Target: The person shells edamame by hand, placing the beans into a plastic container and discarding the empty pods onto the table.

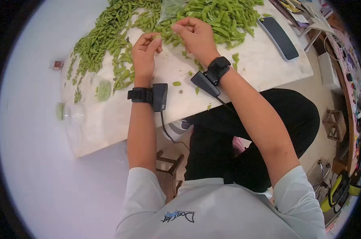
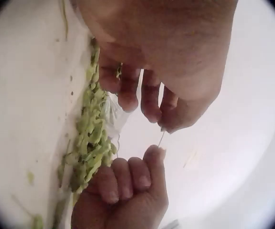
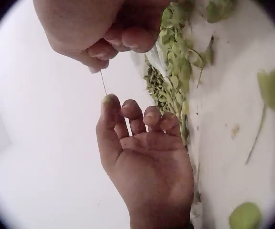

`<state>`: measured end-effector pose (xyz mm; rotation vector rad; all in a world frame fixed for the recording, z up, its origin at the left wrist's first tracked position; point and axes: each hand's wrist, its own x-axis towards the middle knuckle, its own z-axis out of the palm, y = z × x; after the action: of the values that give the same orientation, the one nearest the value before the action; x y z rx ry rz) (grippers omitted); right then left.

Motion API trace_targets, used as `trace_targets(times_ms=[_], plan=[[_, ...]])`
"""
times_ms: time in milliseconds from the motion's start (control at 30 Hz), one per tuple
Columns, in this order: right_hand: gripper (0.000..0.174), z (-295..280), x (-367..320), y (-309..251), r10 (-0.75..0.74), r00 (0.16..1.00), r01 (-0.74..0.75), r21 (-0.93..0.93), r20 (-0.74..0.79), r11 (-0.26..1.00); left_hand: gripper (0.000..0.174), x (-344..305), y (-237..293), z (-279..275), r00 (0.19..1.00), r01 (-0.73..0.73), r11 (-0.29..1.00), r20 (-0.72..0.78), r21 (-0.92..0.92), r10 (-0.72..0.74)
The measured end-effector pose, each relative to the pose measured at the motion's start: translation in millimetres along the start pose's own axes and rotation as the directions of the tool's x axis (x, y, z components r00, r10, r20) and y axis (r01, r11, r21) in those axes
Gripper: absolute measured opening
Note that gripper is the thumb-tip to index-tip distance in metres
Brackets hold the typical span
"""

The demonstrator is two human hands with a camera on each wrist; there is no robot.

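Observation:
A thin pale pod string (image 3: 102, 82) is stretched between my two hands above the white table (image 1: 264, 67). My left hand (image 1: 145, 47) pinches one end with fingertips (image 2: 168, 121) curled; a green bit (image 3: 108, 98) sits at its thumb tip. My right hand (image 1: 193, 32) pinches the other end, its fingers (image 2: 128, 179) curled in. Both hands hover by a large heap of green pea pods (image 1: 108, 36) that spreads over the far half of the table. The pods (image 2: 92, 138) lie just beside the hands.
A dark phone (image 1: 279, 38) lies at the table's right. A clear plastic bag (image 1: 170, 10) sits among the pods. A clear glass bowl (image 1: 74, 113) and a small dish of green bits (image 1: 104, 91) stand at the left edge. A wooden stool (image 1: 168, 169) is under the table edge.

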<state>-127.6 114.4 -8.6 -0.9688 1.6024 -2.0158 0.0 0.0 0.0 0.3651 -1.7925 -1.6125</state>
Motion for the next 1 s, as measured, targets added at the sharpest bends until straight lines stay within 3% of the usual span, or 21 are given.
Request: trace_targets(times_ms=[167, 233, 367, 467, 767, 867, 1000], plan=[[0.02, -2, 1, -11, -0.053, 0.988, 0.071, 0.122, -0.147, 0.99, 0.016, 4, -1, -2, 0.994, -0.024, 1.0, -0.109, -0.004, 0.023], [0.021, 1, 0, -8, -0.059, 0.987, 0.077, 0.116, -0.147, 0.99, 0.018, 1, 5, 2, 0.999, 0.01, 0.994, -0.05, 0.106, -0.005], [0.03, -2, -3, -17, 0.104, 0.986, -0.118, 0.109, 0.128, 0.987, 0.023, -1, 4, 5, 0.997, 0.007, 0.987, 0.075, 0.163, -0.019], [0.036, 4, -7, -15, 0.186, 0.948, -0.169, -0.086, 0.26, 0.982, 0.025, -2, 2, 7, 0.999, 0.03, 0.995, 0.033, 0.098, -0.033], [0.028, 8, -9, -12, 0.092, 0.955, -0.13, 0.12, 0.28, 0.984, 0.027, 0, -1, 4, 0.998, 0.046, 0.998, 0.038, 0.051, -0.048], [0.029, 8, -9, -11, 0.097, 0.955, -0.133, 0.111, 0.279, 0.985, 0.026, -1, -1, 4, 0.999, 0.023, 0.993, -0.034, 0.116, -0.019], [0.03, 8, -10, -12, 0.115, 0.948, -0.143, 0.074, 0.298, 0.987, 0.021, -2, 0, 5, 0.999, -0.037, 0.994, -0.005, 0.1, 0.037]])
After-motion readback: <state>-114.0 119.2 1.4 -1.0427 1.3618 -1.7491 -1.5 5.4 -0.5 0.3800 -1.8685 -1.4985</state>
